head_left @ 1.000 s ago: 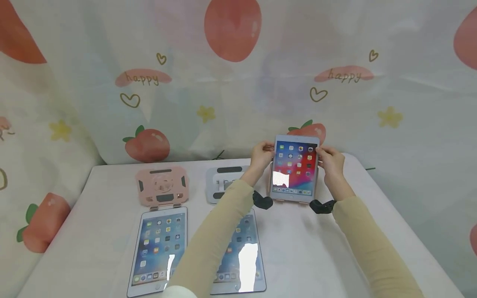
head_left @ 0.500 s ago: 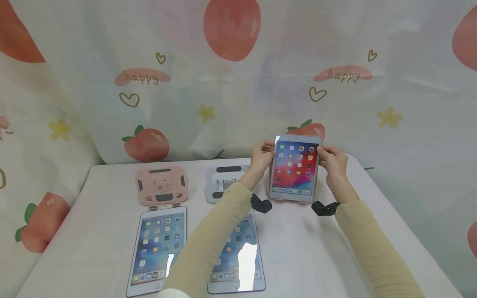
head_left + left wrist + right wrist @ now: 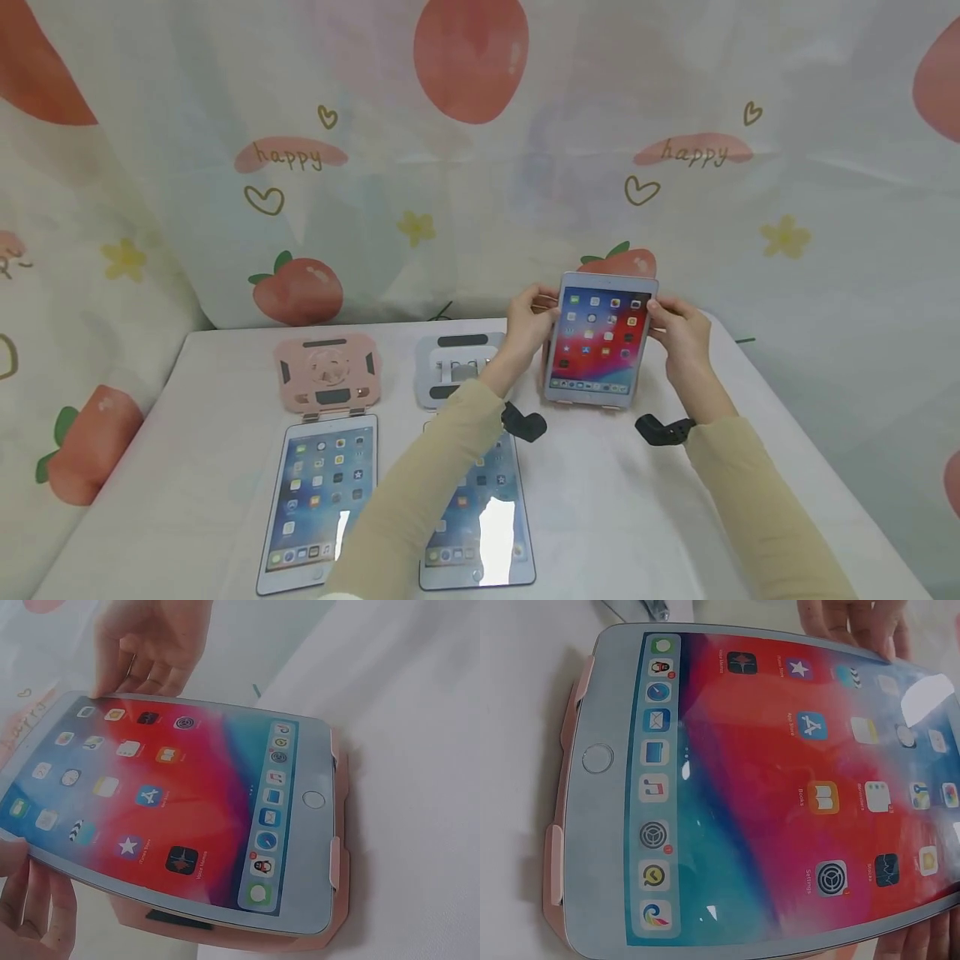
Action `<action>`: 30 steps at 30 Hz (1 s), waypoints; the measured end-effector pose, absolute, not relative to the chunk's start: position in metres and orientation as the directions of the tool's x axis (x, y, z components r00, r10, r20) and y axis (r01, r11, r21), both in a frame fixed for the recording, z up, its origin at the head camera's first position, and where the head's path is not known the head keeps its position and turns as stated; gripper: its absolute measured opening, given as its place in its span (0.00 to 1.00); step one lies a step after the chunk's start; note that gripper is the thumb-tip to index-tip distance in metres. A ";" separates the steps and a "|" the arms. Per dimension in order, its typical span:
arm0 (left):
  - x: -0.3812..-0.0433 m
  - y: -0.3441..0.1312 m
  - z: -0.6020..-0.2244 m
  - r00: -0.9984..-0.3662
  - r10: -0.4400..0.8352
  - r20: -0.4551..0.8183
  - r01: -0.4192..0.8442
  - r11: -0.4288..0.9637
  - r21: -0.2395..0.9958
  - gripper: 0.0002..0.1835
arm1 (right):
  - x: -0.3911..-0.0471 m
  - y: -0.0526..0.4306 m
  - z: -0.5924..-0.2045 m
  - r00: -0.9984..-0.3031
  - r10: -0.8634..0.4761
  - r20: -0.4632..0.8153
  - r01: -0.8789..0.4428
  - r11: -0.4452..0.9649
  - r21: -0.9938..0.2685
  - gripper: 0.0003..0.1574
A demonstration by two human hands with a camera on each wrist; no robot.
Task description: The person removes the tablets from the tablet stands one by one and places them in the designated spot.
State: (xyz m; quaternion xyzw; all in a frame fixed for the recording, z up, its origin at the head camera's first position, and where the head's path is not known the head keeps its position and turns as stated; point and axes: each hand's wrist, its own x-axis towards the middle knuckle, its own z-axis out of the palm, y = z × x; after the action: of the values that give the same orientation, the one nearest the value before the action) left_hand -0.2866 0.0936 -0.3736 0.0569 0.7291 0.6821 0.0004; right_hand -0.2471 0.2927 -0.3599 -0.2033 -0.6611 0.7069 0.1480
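A white-framed tablet [image 3: 600,342] with a red and blue home screen leans in a pink stand [image 3: 341,877] at the table's right back. Its bottom edge sits behind the stand's small lips, and its top leans slightly right. My left hand [image 3: 528,329] pinches the upper left edge, thumb in front and fingers behind. My right hand [image 3: 681,335] holds the upper right edge likewise. In the left wrist view a gap shows between the tablet's back and the stand's dark pad [image 3: 178,919]. Most of the stand is hidden behind the tablet.
Left of the held tablet lie a flat grey stand [image 3: 431,367] and a flat pink stand [image 3: 330,367]. In front of them lie two more lit tablets, one left [image 3: 322,500] and one nearer the middle [image 3: 487,508], partly under my left forearm. A printed curtain [image 3: 480,208] hangs behind the table.
The tablet's top has shifted rightward, so it tilts more, while its bottom stays in the stand. Both hands have moved a little right with it, still gripping its sides.
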 end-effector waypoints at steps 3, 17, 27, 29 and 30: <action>-0.282 0.093 -0.372 -0.992 0.087 0.097 0.103 0.069 0.992 0.11 | -0.242 0.291 -0.358 -0.876 0.476 -0.075 0.043 -0.078 -0.996 0.16; -0.262 0.083 -0.366 -0.970 0.073 0.230 0.232 0.023 0.972 0.10 | -0.221 0.285 -0.351 -0.895 0.443 0.046 -0.108 -0.116 -0.987 0.17; -0.244 0.078 -0.363 -0.970 0.050 0.238 0.238 -0.012 0.971 0.10 | -0.204 0.277 -0.342 -0.894 0.447 0.044 -0.123 -0.149 -0.981 0.12; -0.241 0.077 -0.362 -0.966 0.049 0.254 0.254 -0.017 0.967 0.10 | -0.201 0.275 -0.340 -0.893 0.447 0.055 -0.127 -0.134 -0.983 0.13; -0.239 0.076 -0.361 -0.964 0.048 0.262 0.261 -0.019 0.965 0.09 | -0.199 0.274 -0.339 -0.893 0.446 0.061 -0.131 -0.129 -0.983 0.14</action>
State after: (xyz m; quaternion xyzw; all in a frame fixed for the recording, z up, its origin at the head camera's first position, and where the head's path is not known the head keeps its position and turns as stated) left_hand -0.2389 0.0758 -0.3613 0.1110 0.6962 0.7052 -0.0754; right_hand -0.1990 0.2738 -0.3388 -0.1250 -0.6306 0.7408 0.1949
